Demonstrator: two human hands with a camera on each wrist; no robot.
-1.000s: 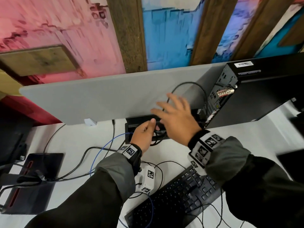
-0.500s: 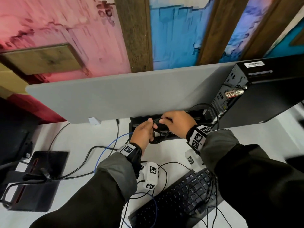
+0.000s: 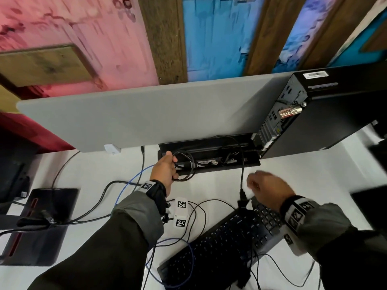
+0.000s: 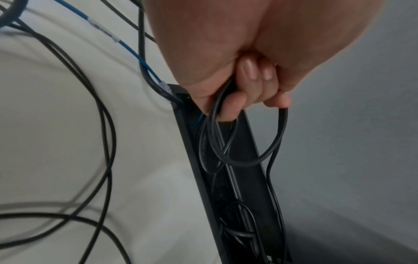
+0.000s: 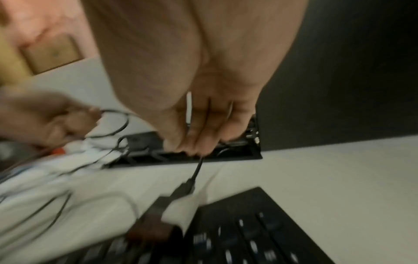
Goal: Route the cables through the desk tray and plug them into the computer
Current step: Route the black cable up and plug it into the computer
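Note:
A black desk tray (image 3: 254,162) is sunk into the white desk below the grey divider, with black cables lying in it. My left hand (image 3: 165,170) is at the tray's left end and grips loops of black cable (image 4: 278,139) in its curled fingers (image 4: 233,105). My right hand (image 3: 263,187) is blurred above the keyboard. Its fingertips (image 5: 192,150) pinch a black cable (image 3: 241,164) that arcs out of the tray. That cable's plug (image 5: 183,187) hangs just below the fingers. The black computer tower (image 3: 335,114) stands at the right with its rear ports (image 3: 280,114) facing the tray.
A black keyboard (image 3: 226,243) lies askew near the front. Thin black cables and a blue cable (image 3: 129,181) cross the desk. A dark monitor base (image 3: 39,225) sits at the left. The grey divider (image 3: 146,118) closes off the back.
My right hand left the tray and came back toward the keyboard, drawing a black cable end out with it. My left hand stayed at the tray's left end holding the loops.

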